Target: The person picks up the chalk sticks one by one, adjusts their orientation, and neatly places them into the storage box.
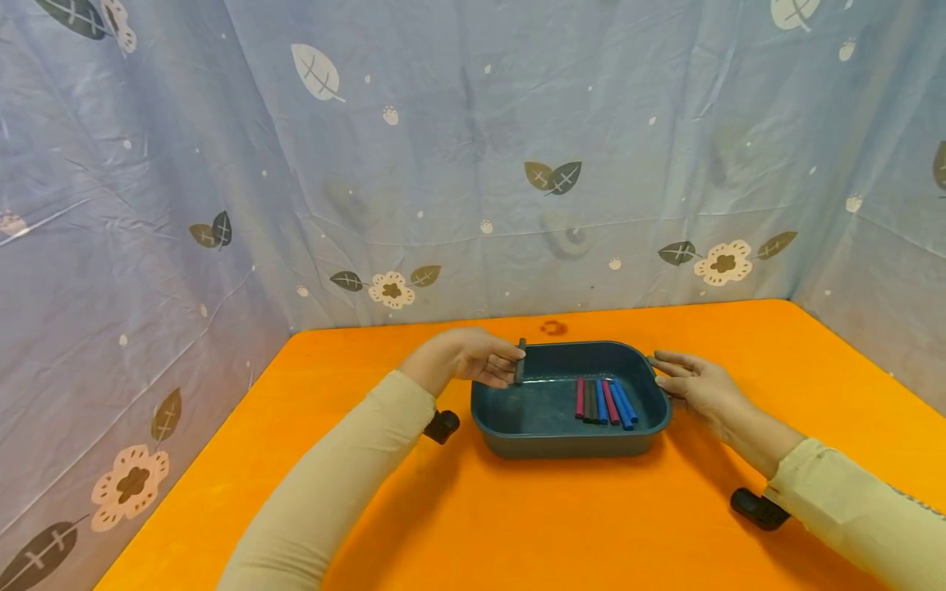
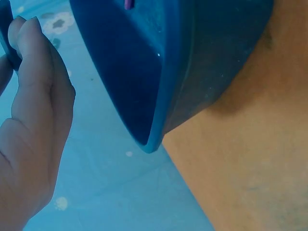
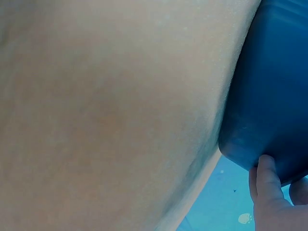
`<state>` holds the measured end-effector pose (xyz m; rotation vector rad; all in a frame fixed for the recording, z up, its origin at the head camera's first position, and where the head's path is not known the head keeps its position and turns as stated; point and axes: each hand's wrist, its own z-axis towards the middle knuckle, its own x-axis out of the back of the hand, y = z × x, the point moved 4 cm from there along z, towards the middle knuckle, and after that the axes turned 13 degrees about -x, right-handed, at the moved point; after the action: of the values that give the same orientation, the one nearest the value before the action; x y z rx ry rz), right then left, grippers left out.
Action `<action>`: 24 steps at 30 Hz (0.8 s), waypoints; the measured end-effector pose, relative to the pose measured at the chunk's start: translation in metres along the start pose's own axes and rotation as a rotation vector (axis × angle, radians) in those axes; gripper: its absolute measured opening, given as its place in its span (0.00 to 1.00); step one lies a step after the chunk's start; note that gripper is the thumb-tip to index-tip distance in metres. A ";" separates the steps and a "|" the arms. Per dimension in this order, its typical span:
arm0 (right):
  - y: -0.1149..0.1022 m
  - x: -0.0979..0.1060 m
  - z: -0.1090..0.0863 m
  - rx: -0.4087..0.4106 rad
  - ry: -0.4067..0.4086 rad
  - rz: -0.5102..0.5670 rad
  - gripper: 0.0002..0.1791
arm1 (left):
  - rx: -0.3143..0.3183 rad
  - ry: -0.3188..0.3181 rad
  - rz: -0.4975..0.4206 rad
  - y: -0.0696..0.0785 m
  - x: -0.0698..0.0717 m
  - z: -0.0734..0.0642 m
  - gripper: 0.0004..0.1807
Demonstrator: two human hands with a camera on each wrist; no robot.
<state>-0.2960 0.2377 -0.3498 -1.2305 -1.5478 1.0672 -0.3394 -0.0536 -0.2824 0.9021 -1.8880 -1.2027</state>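
Observation:
A dark blue-grey rectangular basin point(image 1: 569, 446) with rounded corners stands on the table. My left hand point(image 1: 484, 358) is over its left end and pinches a short dark grey stick point(image 1: 521, 363) between thumb and fingertips. In the left wrist view, the stick point(image 2: 6, 33) shows only partly at the frame's edge. My right hand point(image 1: 698, 386) touches the basin's right end with fairly straight fingers; the right wrist view shows a fingertip on the outer wall point(image 3: 264, 115). Inside the basin, on the right, several magenta, dark grey and blue sticks point(image 1: 602, 402) lie side by side.
The orange tabletop point(image 1: 532, 525) reaches back to a patterned blue-grey curtain point(image 1: 473, 164), which also hangs at both sides. A reddish ring-shaped mark point(image 1: 553, 327) is on the table behind the basin. Black wrist devices point(image 1: 758, 509) sit under both forearms.

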 end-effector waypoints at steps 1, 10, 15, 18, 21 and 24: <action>0.000 0.000 0.000 0.003 0.002 0.001 0.34 | 0.003 -0.006 0.001 0.000 -0.001 0.001 0.06; 0.000 0.001 0.001 0.007 -0.002 0.011 0.33 | 0.038 -0.011 0.000 0.003 -0.007 0.010 0.12; 0.000 0.001 0.002 0.011 -0.003 0.016 0.34 | 0.044 -0.008 0.000 0.005 -0.009 0.016 0.07; 0.000 0.001 0.002 0.011 -0.005 0.021 0.34 | 0.046 -0.009 0.007 0.006 -0.011 0.019 0.07; 0.000 0.001 0.002 0.012 -0.005 0.023 0.34 | 0.053 -0.012 0.007 0.008 -0.013 0.023 0.07; 0.000 0.001 0.003 0.010 -0.007 0.024 0.34 | 0.070 -0.011 0.004 0.010 -0.015 0.027 0.08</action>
<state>-0.2987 0.2381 -0.3508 -1.2428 -1.5345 1.0943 -0.3563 -0.0258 -0.2842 0.9305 -1.9499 -1.1477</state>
